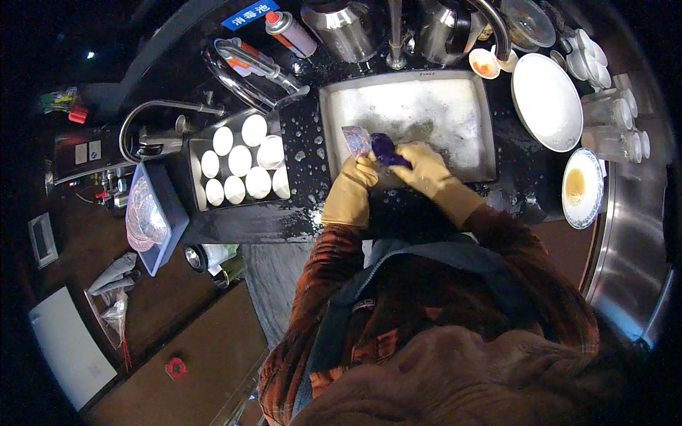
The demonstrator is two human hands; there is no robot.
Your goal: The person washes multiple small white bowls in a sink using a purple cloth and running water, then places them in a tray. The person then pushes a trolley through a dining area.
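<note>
Yellow rubber gloves cover both my hands at the near side of a steel sink (484, 133) filled with white suds. My left hand (356, 189) grips a clear patterned cup or glass (356, 139), tilted over the sink's left part. My right hand (426, 169) holds a dark purple cloth (382, 149) against the cup's right side. Some of the cloth is bunched under my fingers. Left of the sink, a second basin (196, 183) contains several white bowls or cups (240, 161), set close together.
A large white plate (547, 101), a blue-rimmed plate with brown liquid (583, 189) and glass jars (607, 114) line the right. Behind the sink stand a spray can (291, 34), metal pitchers (343, 32) and a faucet (395, 45). A blue-grey bin (173, 215) sits at left.
</note>
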